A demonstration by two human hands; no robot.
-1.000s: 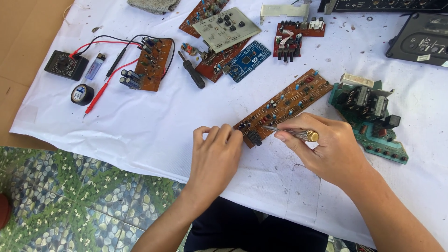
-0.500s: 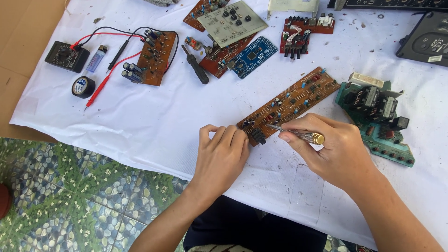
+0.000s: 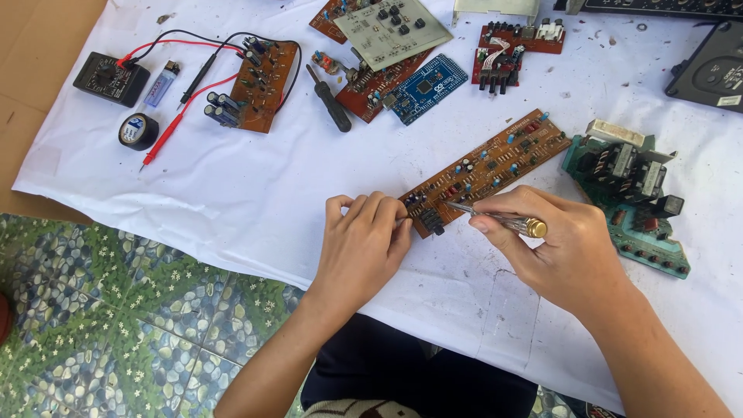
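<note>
Since the earlier frames little has shifted: both hands sit at the same end of the long brown circuit board [image 3: 486,172], and only the view has drifted a touch.

Nearest to me, my left hand [image 3: 364,244] curls closed, its fingertips pinching the near end of that board to pin it flat on the white cloth [image 3: 232,201] over the tabletop. Just right of that end, my right hand [image 3: 561,251] grips a slim screwdriver [image 3: 495,220] with a clear, brass-capped handle; its tip rests on the board beside a dark block component.

I judge the board light, stiff and brittle, studded with small capacitors and resistors that would bend or snap under pressure. I would take it by its bare edges or corners, never by the parts, and keep it flat against the cloth, where it could slide.

Right of the board lies a green board with transformers [image 3: 631,193]. Beyond the board's far end sit a red board with connectors [image 3: 511,50] and a small blue board [image 3: 426,87], with a black-handled screwdriver [image 3: 329,99] further left. Far to the left of it are a brown board with capacitors [image 3: 259,83], a roll of black tape [image 3: 138,130], a multimeter [image 3: 111,77] with red and black leads, and a small lighter [image 3: 161,82].
</note>
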